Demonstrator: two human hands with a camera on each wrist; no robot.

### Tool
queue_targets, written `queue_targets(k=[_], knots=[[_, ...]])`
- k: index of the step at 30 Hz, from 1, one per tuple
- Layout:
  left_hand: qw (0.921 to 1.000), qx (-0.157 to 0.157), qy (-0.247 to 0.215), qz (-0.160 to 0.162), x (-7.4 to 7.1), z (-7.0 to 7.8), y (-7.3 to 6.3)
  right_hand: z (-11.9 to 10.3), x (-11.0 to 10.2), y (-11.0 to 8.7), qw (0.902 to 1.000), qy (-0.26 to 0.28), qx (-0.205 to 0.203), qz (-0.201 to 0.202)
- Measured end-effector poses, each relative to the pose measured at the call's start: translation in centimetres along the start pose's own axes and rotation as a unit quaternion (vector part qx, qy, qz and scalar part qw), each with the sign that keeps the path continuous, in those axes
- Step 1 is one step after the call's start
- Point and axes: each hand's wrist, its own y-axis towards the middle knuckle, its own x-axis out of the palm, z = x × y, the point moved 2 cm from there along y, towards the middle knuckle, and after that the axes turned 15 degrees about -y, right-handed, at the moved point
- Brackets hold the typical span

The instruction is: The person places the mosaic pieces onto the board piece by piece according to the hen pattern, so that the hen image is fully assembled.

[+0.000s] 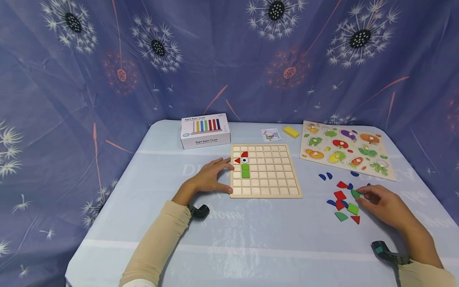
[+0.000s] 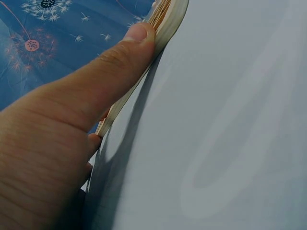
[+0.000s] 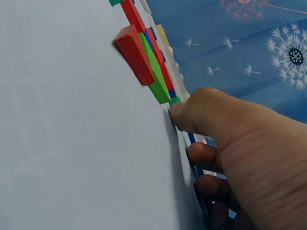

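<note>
A wooden grid board (image 1: 269, 179) lies on the table, with several pieces set at its left: a red quarter-round, a red triangle, an eye tile (image 1: 244, 160) and two green squares (image 1: 245, 171). My left hand (image 1: 211, 175) rests against the board's left edge, fingers and thumb spread apart; in the left wrist view the straight thumb (image 2: 122, 57) touches the rim. To the right, my right hand (image 1: 385, 205) pinches a green curved piece (image 1: 355, 193) between thumb and forefinger, at the loose pieces. Its full outline is partly hidden by the fingertips.
Loose red, blue and green pieces (image 1: 340, 195) lie right of the board. Behind stand a white toy box (image 1: 205, 135), a small pattern card (image 1: 271, 135) and a yellow block (image 1: 291, 132). A vegetable puzzle board (image 1: 326, 139) lies at the back right.
</note>
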Motion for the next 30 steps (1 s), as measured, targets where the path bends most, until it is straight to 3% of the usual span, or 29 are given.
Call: queue_targets(k=[24,30], knots=[[1.0,0.001,0.002,0.002,0.03,-0.08,0.1,0.16,-0.23,-0.28,0.9998,0.003,0.013,0.012],[1.0,-0.001,0.003,0.001,0.05,-0.14,0.16,-0.11,-0.51,-0.15,0.9993,0.025,0.017,0.021]])
